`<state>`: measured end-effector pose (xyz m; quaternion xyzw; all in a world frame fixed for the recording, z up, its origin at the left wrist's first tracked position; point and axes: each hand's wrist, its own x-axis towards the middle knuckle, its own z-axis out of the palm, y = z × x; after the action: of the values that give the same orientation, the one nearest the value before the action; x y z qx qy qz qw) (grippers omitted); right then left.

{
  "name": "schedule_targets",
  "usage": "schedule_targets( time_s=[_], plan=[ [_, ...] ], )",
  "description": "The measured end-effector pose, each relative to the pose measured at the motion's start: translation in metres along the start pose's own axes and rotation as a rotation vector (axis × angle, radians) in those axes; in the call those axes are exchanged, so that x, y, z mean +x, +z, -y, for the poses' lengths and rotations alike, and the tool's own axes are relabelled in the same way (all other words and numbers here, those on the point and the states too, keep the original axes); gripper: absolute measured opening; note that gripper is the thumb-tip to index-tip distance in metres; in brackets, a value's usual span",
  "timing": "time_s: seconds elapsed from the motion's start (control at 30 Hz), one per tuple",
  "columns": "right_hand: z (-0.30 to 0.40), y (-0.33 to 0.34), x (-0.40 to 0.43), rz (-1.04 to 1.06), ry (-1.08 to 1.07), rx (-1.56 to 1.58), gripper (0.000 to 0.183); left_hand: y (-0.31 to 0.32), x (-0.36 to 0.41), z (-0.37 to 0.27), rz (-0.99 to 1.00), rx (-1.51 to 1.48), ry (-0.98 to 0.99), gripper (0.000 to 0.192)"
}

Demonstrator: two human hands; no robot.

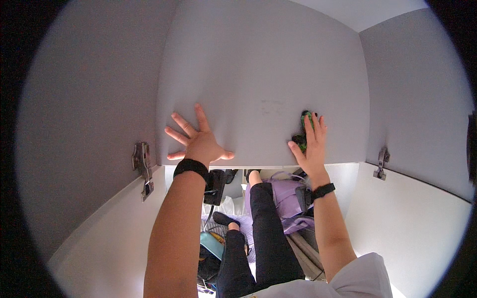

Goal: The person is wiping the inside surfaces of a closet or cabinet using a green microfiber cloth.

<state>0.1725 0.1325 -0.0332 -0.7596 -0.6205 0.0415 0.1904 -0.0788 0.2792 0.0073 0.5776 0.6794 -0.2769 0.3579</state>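
Observation:
My left hand (202, 144) lies flat with fingers spread on the grey bottom panel (238, 74) of a cabinet, near its front edge. Under my right hand (315, 151), farther right on the same panel, is a crumpled green and black cloth (299, 140). The palm and fingers press it down; part of it shows between thumb and forefinger and past the fingertips. Faint dark smudges (272, 106) mark the panel between my hands.
Grey side walls rise at left (93, 93) and right (413, 93), with a metal hinge (143, 167) on the left and another hinge (382, 163) on the right. White doors flank my arms. Below the edge are a dark upright device (214, 188) and a purple bag (285, 197).

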Motion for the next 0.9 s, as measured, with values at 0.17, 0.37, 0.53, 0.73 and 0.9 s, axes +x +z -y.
schedule_targets(
  time_s=[0.17, 0.37, 0.53, 0.73, 0.9],
  plan=[
    [0.008, 0.017, 0.021, 0.003, 0.013, -0.021, 0.065, 0.001, 0.001, 0.005, -0.028, 0.019, 0.005, 0.156],
    [0.075, 0.054, 0.075, 0.033, -0.295, -0.037, 0.063, 0.001, -0.004, -0.003, -0.059, -0.020, 0.023, 0.155],
    [0.090, 0.033, 0.003, 0.253, -0.547, 0.212, 0.054, 0.006, 0.003, 0.002, -0.051, 0.079, -0.001, 0.162],
    [0.049, -0.001, 0.008, 0.303, 0.569, 1.149, 0.030, 0.005, 0.002, 0.003, -0.030, 0.092, -0.017, 0.161],
    [-0.001, 0.015, 0.036, -0.144, -0.005, -0.111, 0.041, 0.006, 0.001, 0.000, -0.051, 0.105, -0.005, 0.160]
  ],
)
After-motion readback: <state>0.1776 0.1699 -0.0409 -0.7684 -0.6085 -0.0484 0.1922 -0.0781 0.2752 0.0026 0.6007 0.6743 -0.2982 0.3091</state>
